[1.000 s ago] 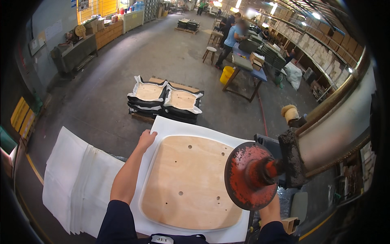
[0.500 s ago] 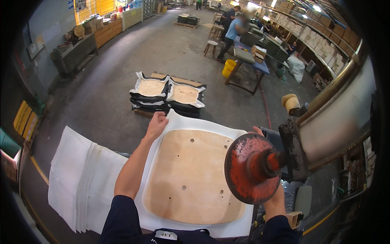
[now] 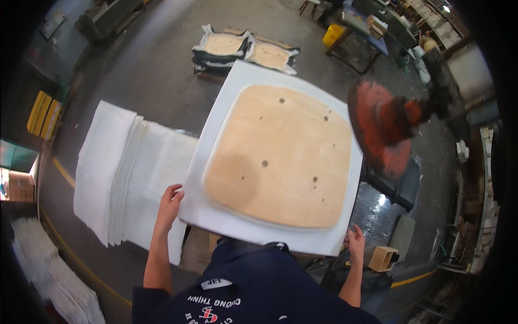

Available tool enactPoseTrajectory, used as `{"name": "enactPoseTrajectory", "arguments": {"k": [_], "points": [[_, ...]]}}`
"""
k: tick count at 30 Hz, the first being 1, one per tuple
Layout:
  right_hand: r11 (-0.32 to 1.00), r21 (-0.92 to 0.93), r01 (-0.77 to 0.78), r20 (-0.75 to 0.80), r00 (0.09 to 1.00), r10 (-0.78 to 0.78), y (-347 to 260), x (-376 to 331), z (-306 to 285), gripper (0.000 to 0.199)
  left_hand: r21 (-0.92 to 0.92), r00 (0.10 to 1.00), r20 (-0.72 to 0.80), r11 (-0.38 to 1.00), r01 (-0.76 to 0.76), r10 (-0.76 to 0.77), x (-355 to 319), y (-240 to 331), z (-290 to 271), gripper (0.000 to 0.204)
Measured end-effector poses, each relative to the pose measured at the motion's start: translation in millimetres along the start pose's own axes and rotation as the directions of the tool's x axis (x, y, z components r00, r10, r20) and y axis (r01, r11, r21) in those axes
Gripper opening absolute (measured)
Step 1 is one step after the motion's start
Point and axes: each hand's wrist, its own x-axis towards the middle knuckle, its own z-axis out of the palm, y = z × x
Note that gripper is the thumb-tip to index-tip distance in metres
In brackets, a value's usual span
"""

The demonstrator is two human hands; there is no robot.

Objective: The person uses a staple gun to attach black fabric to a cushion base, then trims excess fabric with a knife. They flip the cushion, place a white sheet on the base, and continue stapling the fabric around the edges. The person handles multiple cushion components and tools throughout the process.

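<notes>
- Stack of white foam sheets (image 3: 116, 173) far left, lying flat, fanned edges, partly under the seat panel's left side.
- Left hand (image 3: 170, 202) at the near-left corner of the seat panel (image 3: 280, 156); fingers closed on the white edge, thumb side up against it.
- Seat panel = rounded-square plywood board (image 3: 280, 154) lying on a bigger white foam pad (image 3: 216, 135), foam showing as a border all round.
- Panel sits centre frame, in front of the person's chest, held at both near corners; what's under it is hidden.
- Orientation: turned a bit clockwise, far-left corner pointing up toward the floor stacks. Near-square, so no clear long axis; slightly longer left-right if anything.
- Look: pale tan ply, smooth, several small drilled holes scattered over it, a darker shadow patch at near-left; foam clean white, corners rounded.
- Right hand (image 3: 356, 243) at the near-right corner, fingers curled around the foam edge.
- Red-orange round disc (image 3: 383, 127) on a dark machine (image 3: 442, 92), right of the panel, overlapping its right edge in view; blurred, contact unclear.
- Small wooden box (image 3: 382, 258) on the floor just right of the right hand.
- More seat panels stacked (image 3: 245, 51) on the floor beyond, well apart.
</notes>
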Motion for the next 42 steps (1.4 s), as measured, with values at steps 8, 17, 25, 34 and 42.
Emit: {"name": "enactPoseTrajectory", "arguments": {"k": [8, 17, 25, 34, 42], "points": [[0.982, 0.079, 0.17, 0.165, 0.97, -0.181, 22, 2, 12, 0.03, 0.16, 0.992, 0.1, 0.985, 0.065, -0.082, 11, 4, 8, 0.049], [0.963, 0.268, -0.036, 0.267, 0.963, -0.038, 3, 27, 9, 0.019, 0.037, 0.949, 0.301, 0.995, 0.091, -0.099, 8, 21, 18, 0.041], [0.923, 0.239, 0.303, 0.086, 0.94, -0.33, -4, 24, 19, 0.013, -0.006, 0.977, 0.201, 0.998, 0.069, -0.067, -9, 17, 21, 0.044], [0.893, 0.448, 0.044, 0.207, 0.967, -0.152, -9, 22, 7, 0.028, 0.026, 0.952, 0.255, 0.985, 0.168, -0.169, -20, 36, 25, 0.05], [0.994, -0.107, 0.03, 0.387, 0.922, 0.014, -7, 26, 4, 0.029, 0.027, 0.903, 0.349, 0.966, 0.257, -0.25, -5, 5, 8, 0.044]]}}
